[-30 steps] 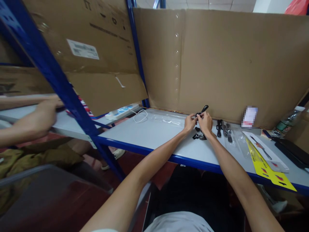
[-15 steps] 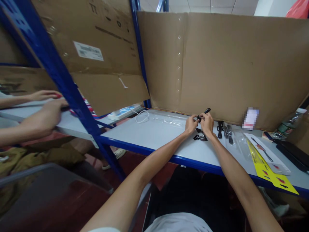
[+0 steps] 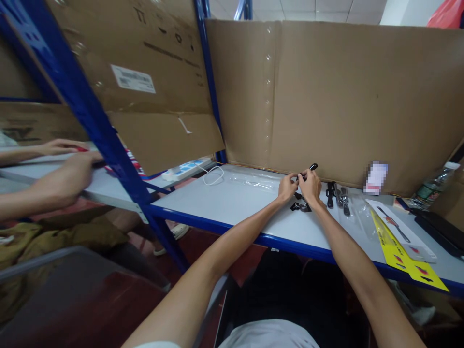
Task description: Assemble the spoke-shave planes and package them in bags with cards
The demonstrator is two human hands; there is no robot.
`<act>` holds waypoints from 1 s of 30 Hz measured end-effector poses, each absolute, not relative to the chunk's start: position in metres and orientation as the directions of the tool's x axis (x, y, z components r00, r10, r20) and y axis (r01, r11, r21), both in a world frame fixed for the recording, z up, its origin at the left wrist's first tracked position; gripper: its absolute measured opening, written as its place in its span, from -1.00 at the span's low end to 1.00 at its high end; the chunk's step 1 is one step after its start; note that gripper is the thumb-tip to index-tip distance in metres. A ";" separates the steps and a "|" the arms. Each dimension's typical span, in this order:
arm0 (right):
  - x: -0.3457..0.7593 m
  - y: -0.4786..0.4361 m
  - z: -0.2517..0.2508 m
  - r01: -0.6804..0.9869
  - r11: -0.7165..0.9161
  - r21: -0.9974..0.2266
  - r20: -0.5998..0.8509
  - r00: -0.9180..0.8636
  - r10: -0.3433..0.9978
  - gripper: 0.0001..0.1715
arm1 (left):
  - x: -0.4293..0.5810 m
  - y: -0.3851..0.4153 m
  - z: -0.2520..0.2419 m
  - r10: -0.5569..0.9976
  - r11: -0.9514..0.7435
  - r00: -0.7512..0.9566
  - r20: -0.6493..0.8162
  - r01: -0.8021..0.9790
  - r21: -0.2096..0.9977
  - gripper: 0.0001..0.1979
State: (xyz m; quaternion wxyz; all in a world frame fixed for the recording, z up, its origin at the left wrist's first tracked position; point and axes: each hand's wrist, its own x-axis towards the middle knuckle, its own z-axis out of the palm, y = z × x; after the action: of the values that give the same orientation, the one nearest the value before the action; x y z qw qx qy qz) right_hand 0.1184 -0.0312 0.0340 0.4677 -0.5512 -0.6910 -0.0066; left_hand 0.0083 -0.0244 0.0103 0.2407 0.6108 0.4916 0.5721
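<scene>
The L arm [image 3: 224, 253] & R arm [image 3: 353, 256] are stretched fwd, each bent slightly at the elbow, and are angled in toward each other. The L wrist [image 3: 282, 199] and R wrist [image 3: 314, 202] are held apart, both fairly straight. The L hand [image 3: 287, 186] is kept approx. level w/ the R hand [image 3: 309, 185], right beside it. In each hand, the fingers are curled and brought toward the thumb, as in a pinch; exact fingertip contact can't be made out for sure, hands being small in view. The back of the R hand is turned partly to the cam.
</scene>
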 end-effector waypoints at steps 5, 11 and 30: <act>0.119 -0.029 0.032 0.775 0.429 -0.465 0.671 -0.008 0.742 -0.69 | 0.009 -0.023 0.009 0.886 -0.390 -0.150 0.439 0.275 0.879 -0.71; 0.118 -0.030 0.034 0.773 0.485 -0.409 0.710 -0.064 0.702 -0.63 | 0.008 -0.023 0.010 0.881 -0.376 -0.175 0.440 0.308 0.874 -0.75; 0.123 -0.031 0.039 0.724 0.541 -0.428 0.722 -0.086 0.686 -0.49 | 0.006 -0.019 0.008 0.891 -0.361 -0.169 0.421 0.298 0.884 -0.75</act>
State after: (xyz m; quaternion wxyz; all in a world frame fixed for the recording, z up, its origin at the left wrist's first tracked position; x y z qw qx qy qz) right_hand 0.1226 -0.0310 0.0386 0.4775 -0.4785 -0.7367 -0.0195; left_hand 0.0060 -0.0194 0.0081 0.2578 0.5910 0.5030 0.5756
